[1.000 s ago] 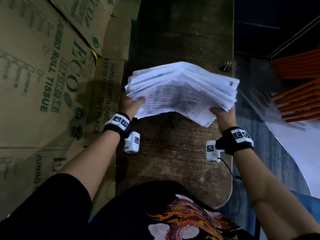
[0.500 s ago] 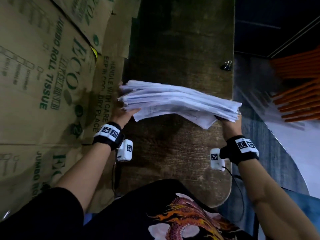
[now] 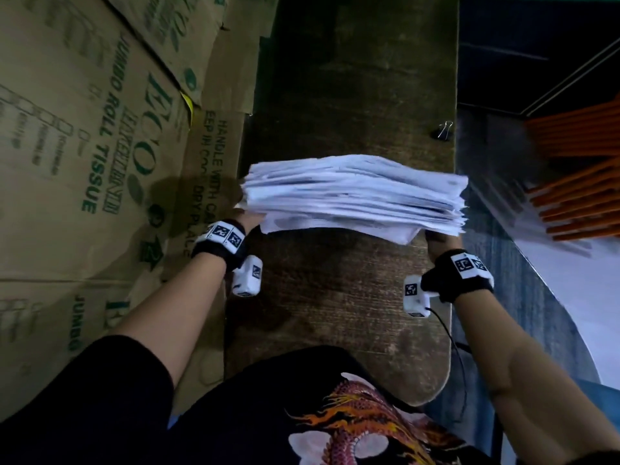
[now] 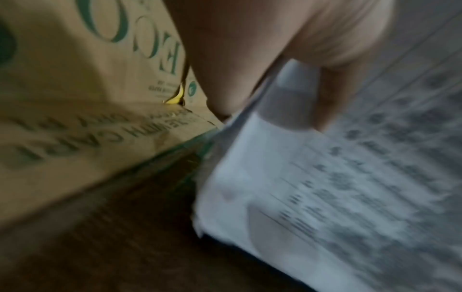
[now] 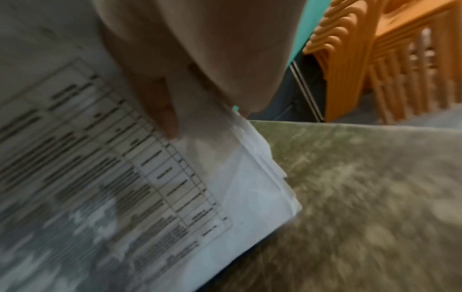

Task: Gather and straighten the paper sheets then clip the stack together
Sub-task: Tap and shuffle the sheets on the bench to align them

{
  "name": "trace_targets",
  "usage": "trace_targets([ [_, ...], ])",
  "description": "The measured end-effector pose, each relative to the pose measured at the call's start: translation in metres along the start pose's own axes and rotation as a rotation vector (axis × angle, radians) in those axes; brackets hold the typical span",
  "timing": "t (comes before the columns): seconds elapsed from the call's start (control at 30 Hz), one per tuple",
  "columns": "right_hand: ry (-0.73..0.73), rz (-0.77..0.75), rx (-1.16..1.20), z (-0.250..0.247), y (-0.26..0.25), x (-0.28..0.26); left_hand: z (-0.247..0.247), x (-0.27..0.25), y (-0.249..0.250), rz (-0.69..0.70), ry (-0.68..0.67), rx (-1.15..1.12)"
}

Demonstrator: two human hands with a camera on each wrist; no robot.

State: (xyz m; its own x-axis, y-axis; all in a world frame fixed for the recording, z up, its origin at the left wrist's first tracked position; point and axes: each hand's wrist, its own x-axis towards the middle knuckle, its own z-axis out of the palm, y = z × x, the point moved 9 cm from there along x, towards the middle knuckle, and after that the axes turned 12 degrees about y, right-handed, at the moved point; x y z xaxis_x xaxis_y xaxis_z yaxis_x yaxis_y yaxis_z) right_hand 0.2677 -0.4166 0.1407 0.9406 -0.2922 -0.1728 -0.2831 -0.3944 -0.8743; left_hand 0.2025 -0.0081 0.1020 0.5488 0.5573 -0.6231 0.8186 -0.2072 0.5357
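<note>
A thick stack of printed white paper sheets (image 3: pixel 352 196) stands on its long edge on the dark wooden table (image 3: pixel 335 297), the loose edges uneven. My left hand (image 3: pixel 246 218) grips the stack's left end; the left wrist view shows the thumb on the printed face of the sheets (image 4: pixel 325 187). My right hand (image 3: pixel 439 239) grips the right end, its thumb lying on the printed page (image 5: pixel 125 177). A black binder clip (image 3: pixel 443 130) lies alone near the table's right edge, beyond the stack.
Flattened cardboard boxes (image 3: pixel 100 146) with green print line the left of the table. Stacked orange chairs (image 3: pixel 577 179) stand to the right, past a gap over the blue-grey floor. The table's near end is rounded, close to my body.
The stack was tipped from lying tilted and flat-faced to standing on its edge, and both hands drew it nearer and down onto the table.
</note>
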Motion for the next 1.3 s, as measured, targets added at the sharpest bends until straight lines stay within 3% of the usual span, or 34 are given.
trace_targets([
  [0.1, 0.107, -0.155, 0.097, -0.004, -0.056, -0.003, 0.001, -0.016, 0.050, 0.216, 0.090, -0.204],
  [0.2, 0.146, -0.141, 0.253, -0.016, -0.070, -0.007, -0.021, -0.025, 0.060, 0.311, 0.302, -0.414],
  [0.27, 0.138, -0.181, 0.272, -0.020, -0.080, -0.016, -0.026, -0.037, 0.061, 0.384, 0.341, -0.473],
  [0.37, 0.087, -0.132, 0.284, -0.016, -0.064, -0.018, -0.015, -0.039, 0.047, 0.327, 0.234, -0.432],
  [0.43, 0.011, -0.089, 0.226, -0.009, -0.043, -0.015, -0.009, -0.036, 0.033, 0.251, 0.163, -0.280],
  [0.53, -0.046, -0.064, 0.213, -0.003, -0.029, -0.007, -0.008, -0.035, 0.041, 0.369, 0.078, -0.276],
  [0.7, -0.029, -0.126, 0.189, -0.012, -0.068, 0.004, -0.023, -0.048, 0.073, 0.471, 0.082, -0.490],
  [0.8, -0.098, -0.215, 0.181, -0.023, -0.104, 0.003, -0.014, -0.035, 0.046, 0.331, -0.034, -0.613],
  [0.9, -0.276, -0.332, 0.057, -0.019, -0.133, -0.006, 0.016, -0.031, -0.003, 0.158, -0.213, -0.405],
  [0.97, -0.378, -0.370, -0.033, -0.009, -0.140, -0.012, 0.017, -0.034, -0.012, 0.232, -0.121, -0.196],
  [1.07, -0.457, -0.412, -0.130, 0.004, -0.144, -0.016, 0.012, -0.057, 0.030, 0.601, 0.042, -0.174],
  [1.1, -0.477, -0.423, -0.148, 0.009, -0.148, -0.018, 0.019, -0.070, 0.049, 0.718, 0.007, -0.150],
  [1.17, -0.528, -0.451, -0.165, 0.017, -0.160, -0.023, 0.044, -0.098, 0.079, 0.801, -0.187, -0.064],
  [1.23, -0.601, -0.470, -0.142, 0.025, -0.176, -0.034, 0.061, -0.121, 0.099, 0.745, -0.387, -0.073],
  [1.3, -0.635, -0.493, -0.139, 0.031, -0.190, -0.042, 0.063, -0.127, 0.108, 0.650, -0.442, -0.176],
])
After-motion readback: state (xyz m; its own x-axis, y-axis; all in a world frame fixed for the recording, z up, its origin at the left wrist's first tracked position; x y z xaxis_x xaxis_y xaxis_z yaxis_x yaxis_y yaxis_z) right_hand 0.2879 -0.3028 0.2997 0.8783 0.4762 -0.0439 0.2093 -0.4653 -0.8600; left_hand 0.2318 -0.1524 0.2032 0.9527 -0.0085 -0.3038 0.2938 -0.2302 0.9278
